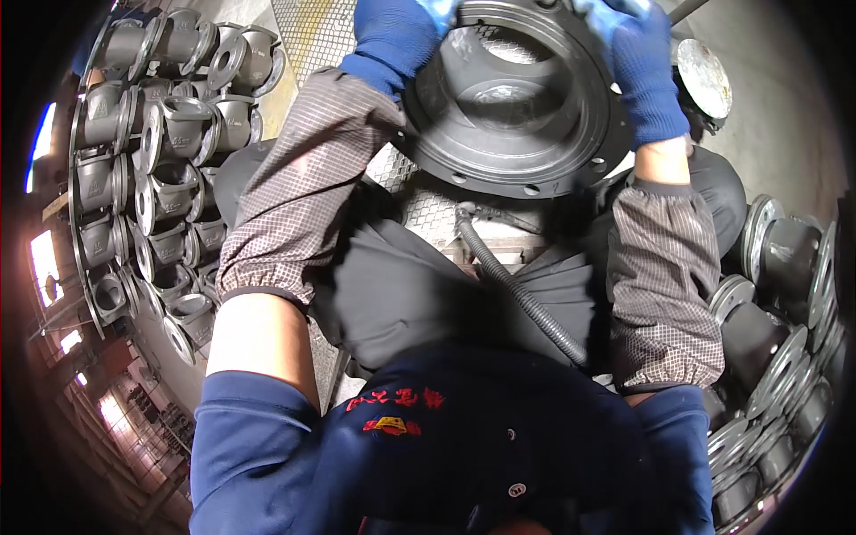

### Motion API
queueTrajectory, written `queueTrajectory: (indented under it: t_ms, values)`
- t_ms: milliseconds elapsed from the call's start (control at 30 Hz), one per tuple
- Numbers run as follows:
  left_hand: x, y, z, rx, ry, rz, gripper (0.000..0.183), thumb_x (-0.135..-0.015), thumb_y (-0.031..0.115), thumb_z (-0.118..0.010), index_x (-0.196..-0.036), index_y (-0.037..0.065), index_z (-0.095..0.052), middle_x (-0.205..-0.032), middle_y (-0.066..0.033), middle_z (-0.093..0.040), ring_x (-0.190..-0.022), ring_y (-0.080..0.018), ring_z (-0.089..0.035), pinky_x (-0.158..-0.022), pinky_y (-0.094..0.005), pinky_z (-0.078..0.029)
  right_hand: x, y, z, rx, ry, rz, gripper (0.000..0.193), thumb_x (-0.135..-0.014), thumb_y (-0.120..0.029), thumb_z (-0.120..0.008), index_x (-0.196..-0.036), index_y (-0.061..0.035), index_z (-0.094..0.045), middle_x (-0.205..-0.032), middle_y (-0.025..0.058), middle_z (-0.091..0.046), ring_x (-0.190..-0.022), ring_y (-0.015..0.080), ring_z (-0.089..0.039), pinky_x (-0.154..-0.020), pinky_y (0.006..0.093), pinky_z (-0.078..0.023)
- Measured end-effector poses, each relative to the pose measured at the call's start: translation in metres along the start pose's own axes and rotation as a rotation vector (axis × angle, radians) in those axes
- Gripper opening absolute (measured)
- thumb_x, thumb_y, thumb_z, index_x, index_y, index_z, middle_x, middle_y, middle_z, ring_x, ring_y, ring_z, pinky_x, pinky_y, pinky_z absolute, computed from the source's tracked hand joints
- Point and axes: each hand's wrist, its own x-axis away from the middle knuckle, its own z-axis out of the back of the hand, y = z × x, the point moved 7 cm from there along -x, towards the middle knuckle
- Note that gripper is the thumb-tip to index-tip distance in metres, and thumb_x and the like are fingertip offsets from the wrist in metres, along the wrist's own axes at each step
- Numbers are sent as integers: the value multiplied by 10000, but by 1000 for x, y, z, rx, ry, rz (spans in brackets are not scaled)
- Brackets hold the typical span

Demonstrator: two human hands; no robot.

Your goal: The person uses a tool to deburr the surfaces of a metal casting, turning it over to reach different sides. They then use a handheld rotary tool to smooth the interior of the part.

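Observation:
A large dark grey flanged valve body (544, 160) stands in front of me above my knees, its round bore facing up toward me and bolt holes along its flange. At the top edge of the picture, my left hand (406, 36), in a blue glove, is closed at the flange's left side. My right hand (637, 62), gloved alike, is closed at its upper right side. The picture's top edge cuts off part of the fingers of both. Below the flange, a grey corrugated hose (526, 299) with a metal end fitting (468, 214) lies between my legs.
Stacks of grey flanged castings (169, 143) line the left side. More flanged castings (776, 312) are piled at the right. A round, worn metal disc (704, 78) stands right of my right hand. Patterned metal plate (423, 209) shows beneath the valve body.

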Motion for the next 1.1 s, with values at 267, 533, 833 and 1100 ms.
queueTrajectory:
  t_ms: [267, 533, 833, 1100]
  values:
    - [-17, -4, 14, -52, 144, -372, 327, -756, 162, -579, -1071, 77, -597, -976, -128, -620, -871, -295, -592, -753, -340, -472, -54, 15, -35, -68, -194, 93, 198, -780, -21, -590, -963, 9, -660, -773, 52, -668, -655, 100, -574, -604, 252, -470]
    - [-2, -63, 65, -265, 271, -185, 306, -833, 176, -541, -1088, 12, -586, -913, -192, -616, -775, -323, -583, -650, -381, -470, 43, 76, 22, 79, 291, 126, 254, -837, -22, -550, -1081, 11, -612, -907, 44, -643, -802, 83, -571, -756, 214, -460]
    - [53, -149, 114, 48, 323, 205, 243, -803, 110, -515, -971, -51, -585, -662, -42, -562, -560, -106, -507, -504, -240, -415, 25, 62, -29, 160, 259, 123, 198, -842, -93, -594, -1016, -14, -643, -880, 66, -668, -808, 99, -605, -750, 231, -469]
    - [93, -201, 145, 461, 370, 476, 216, -902, 176, -479, -1005, 6, -564, -656, 58, -466, -477, -30, -394, -423, -171, -331, -15, 55, -88, -259, 77, -195, 151, -842, -43, -558, -924, 46, -648, -714, 44, -627, -604, 75, -534, -527, 209, -411]
